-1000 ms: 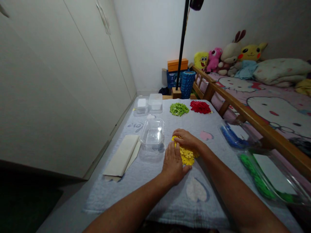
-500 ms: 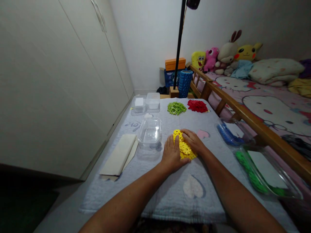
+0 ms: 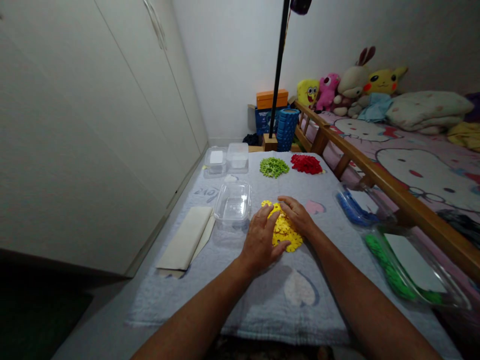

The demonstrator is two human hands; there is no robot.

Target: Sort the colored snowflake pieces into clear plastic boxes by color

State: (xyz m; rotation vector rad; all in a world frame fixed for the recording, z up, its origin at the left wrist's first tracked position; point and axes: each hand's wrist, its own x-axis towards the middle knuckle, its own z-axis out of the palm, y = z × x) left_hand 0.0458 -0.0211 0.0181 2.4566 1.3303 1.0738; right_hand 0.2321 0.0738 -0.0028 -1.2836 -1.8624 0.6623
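Observation:
A pile of yellow snowflake-shaped plastic pieces [image 3: 284,233] lies on the cloth-covered table between my hands. My left hand [image 3: 261,240] cups the pile's left side, its fingers apart and the thumb stretched along the near edge. On the far right side, my right hand [image 3: 297,216] rests against the pieces with its fingers extended. Part of the pile is hidden beneath the fingers. To the left of my left hand stands an open clear plastic container [image 3: 232,204] with nothing visible inside.
Light green pieces [image 3: 274,167] and red pieces [image 3: 306,164] lie in heaps at the far side. Folded cardboard [image 3: 185,237] lies left. Clear boxes with blue pieces [image 3: 354,207] and green pieces [image 3: 390,265] stand right, by the wooden bed rail [image 3: 360,176]. More clear containers [image 3: 237,157] stand at the back.
My left hand has drawn slightly left and toward me, with its fingers lifted a little. More of the yellow pile shows, and one piece sticks out at its far left.

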